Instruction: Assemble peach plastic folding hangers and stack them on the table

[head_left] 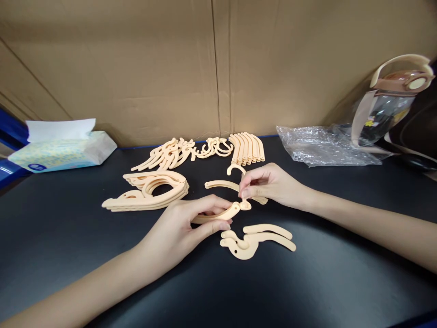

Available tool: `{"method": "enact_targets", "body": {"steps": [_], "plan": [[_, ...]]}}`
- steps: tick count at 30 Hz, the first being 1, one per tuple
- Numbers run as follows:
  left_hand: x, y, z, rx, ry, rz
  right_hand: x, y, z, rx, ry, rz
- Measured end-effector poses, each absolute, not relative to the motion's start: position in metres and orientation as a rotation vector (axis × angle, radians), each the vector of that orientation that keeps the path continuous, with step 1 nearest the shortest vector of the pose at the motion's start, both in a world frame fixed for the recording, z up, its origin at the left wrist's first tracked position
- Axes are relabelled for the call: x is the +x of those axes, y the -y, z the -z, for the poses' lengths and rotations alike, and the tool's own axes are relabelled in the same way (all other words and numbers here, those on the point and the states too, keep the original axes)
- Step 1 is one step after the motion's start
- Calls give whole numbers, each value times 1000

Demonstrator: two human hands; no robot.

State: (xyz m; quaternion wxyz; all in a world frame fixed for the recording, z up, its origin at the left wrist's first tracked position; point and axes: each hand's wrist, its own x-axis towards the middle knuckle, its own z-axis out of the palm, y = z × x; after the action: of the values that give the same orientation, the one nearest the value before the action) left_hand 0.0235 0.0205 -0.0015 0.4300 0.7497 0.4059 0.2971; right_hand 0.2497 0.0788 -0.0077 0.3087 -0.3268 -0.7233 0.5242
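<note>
The left hand (191,221) grips a curved arm (218,216), the right hand (268,182) pinches a hook piece (245,206), ends seemingly touching mid-bench (191,291). Black surface stretches from loose parts (247,251) to the near edge; a row of parts (247,148) lines the far edge.

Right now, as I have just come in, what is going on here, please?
A person's left hand holds a curved peach-coloured piece, and the right hand holds a hook piece next to its end. I cannot tell whether the two are joined. A flat rounded piece lies nearer the person, a stack of pieces lies to the left, and a row of curved strips lies at the back.
</note>
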Motion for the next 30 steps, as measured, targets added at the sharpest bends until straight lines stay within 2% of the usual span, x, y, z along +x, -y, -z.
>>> {"method": "enact_targets", "body": {"steps": [14,19,30], "plan": [[22,-19,6,2120,-986,-757,248,-77,10,-845,1898,-1421],[18,-16,12,2338,-1059,-823,248,-78,11,-830,1904,-1348],[22,-16,8,2386,-1142,-719,247,-72,8,-900,1978,-1116]]}}
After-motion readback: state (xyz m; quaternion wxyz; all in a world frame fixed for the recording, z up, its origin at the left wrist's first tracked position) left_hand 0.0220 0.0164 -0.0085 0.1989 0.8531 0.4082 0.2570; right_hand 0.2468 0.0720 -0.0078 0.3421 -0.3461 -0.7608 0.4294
